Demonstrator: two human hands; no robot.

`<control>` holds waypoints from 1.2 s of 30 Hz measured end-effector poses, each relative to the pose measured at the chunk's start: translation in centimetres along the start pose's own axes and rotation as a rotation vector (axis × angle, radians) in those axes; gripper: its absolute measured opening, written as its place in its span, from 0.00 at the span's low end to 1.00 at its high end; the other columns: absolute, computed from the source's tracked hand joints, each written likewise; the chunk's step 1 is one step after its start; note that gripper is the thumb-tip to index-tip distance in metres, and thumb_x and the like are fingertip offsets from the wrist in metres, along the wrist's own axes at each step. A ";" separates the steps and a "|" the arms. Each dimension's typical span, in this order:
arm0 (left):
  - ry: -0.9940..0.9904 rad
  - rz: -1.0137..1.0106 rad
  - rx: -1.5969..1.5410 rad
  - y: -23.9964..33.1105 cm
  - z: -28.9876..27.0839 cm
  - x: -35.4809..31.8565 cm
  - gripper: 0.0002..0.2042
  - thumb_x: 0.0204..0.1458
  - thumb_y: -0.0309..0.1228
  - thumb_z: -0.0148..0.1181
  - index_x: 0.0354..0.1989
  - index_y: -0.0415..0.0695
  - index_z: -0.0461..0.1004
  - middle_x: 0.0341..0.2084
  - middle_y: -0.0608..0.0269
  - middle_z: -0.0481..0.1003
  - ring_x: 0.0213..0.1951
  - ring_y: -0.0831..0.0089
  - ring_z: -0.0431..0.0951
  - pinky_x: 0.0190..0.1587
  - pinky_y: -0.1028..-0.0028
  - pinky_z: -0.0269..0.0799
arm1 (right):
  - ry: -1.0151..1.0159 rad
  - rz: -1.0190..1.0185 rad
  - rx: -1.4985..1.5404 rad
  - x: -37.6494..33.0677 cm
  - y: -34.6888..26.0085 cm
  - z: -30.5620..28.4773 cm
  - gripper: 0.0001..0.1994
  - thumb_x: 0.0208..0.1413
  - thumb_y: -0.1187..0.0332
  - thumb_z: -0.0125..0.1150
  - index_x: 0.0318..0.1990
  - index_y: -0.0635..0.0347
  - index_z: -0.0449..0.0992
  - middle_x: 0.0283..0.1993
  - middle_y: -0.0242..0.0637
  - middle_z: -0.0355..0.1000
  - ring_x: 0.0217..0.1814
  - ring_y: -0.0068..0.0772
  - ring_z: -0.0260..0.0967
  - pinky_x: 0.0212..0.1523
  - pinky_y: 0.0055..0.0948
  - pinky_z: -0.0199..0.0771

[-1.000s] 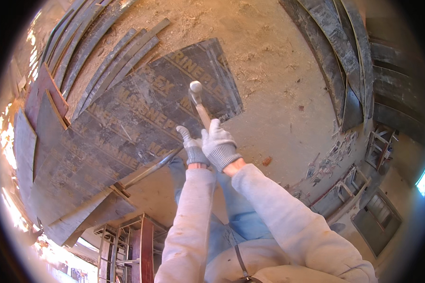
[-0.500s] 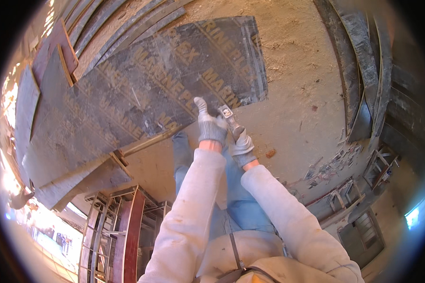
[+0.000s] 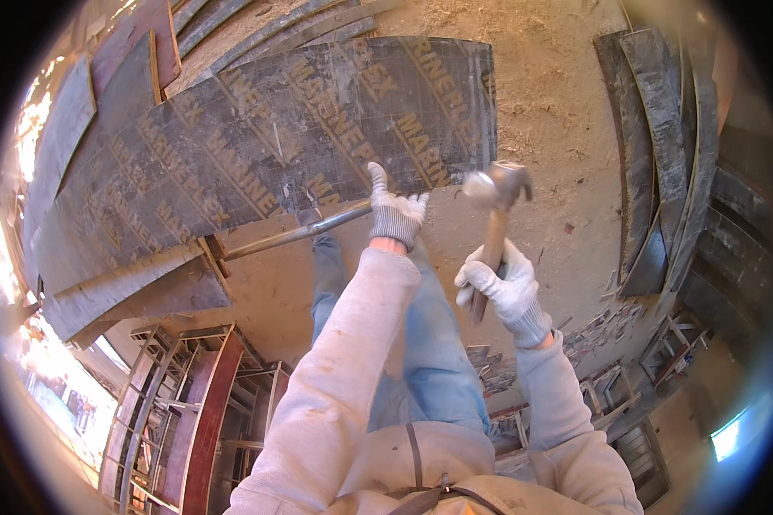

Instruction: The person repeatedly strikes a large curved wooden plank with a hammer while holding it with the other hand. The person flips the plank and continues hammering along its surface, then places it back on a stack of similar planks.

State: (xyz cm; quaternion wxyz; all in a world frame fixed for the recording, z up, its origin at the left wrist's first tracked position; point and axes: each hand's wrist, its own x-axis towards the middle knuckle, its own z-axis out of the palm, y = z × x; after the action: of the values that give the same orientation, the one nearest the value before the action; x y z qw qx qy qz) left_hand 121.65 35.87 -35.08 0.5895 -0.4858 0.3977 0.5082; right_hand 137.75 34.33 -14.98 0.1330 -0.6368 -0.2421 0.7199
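Observation:
My right hand, in a pale knit glove, is closed round the wooden handle of a claw hammer. The hammer is raised, its head blurred by motion, in front of the panel's right end. My gloved left hand is at the near edge of a dark, coated plywood panel with yellowish print. Its thumb lies stretched over the top face and its fingers bend at the edge, their tips partly hidden. A long bar runs along the panel's near edge to this hand.
Curved dark boards are stacked at the right. More sheets lean at the far left. A metal frame with reddish boards stands at lower left. Sawdust covers the ground, and scraps lie at the right.
My right hand has moved right, away from my left hand, lifting the hammer. My left hand stays at the panel edge. The view has shifted slightly.

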 end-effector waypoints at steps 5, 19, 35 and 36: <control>0.025 0.086 0.036 0.9 -0.9 0.4 0.59 0.47 0.60 0.75 0.80 0.46 0.44 0.80 0.51 0.44 0.80 0.51 0.42 0.80 0.45 0.43 | 0.345 -0.503 -0.827 0.1 2.1 -0.7 0.18 0.57 0.67 0.74 0.47 0.67 0.72 0.33 0.51 0.78 0.28 0.53 0.79 0.31 0.45 0.79; -0.045 0.131 0.106 0.8 0.2 -1.0 0.64 0.48 0.69 0.68 0.81 0.42 0.36 0.81 0.51 0.40 0.81 0.51 0.40 0.82 0.53 0.35 | 0.442 -0.263 -0.707 3.0 0.3 2.5 0.20 0.65 0.52 0.68 0.44 0.63 0.76 0.34 0.50 0.80 0.36 0.54 0.81 0.35 0.43 0.78; 0.038 0.066 0.055 0.1 0.8 -2.5 0.67 0.38 0.65 0.79 0.76 0.35 0.45 0.74 0.52 0.55 0.75 0.57 0.53 0.79 0.61 0.43 | 0.279 -0.288 -0.926 3.4 2.0 0.6 0.26 0.71 0.42 0.53 0.51 0.60 0.76 0.30 0.50 0.79 0.33 0.57 0.80 0.35 0.52 0.80; 0.130 0.082 0.039 0.2 1.0 -2.5 0.64 0.38 0.65 0.80 0.74 0.36 0.49 0.70 0.52 0.59 0.71 0.58 0.58 0.78 0.60 0.47 | 0.239 -0.093 -1.019 4.0 1.9 0.6 0.26 0.71 0.42 0.53 0.51 0.59 0.76 0.30 0.49 0.79 0.33 0.56 0.80 0.35 0.51 0.80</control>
State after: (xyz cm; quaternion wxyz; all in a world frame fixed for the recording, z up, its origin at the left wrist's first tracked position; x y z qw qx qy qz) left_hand 121.04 36.36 -32.50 0.5504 -0.4897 0.4644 0.4914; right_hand 136.72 34.65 -19.32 -0.1352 -0.6870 -0.5725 0.4266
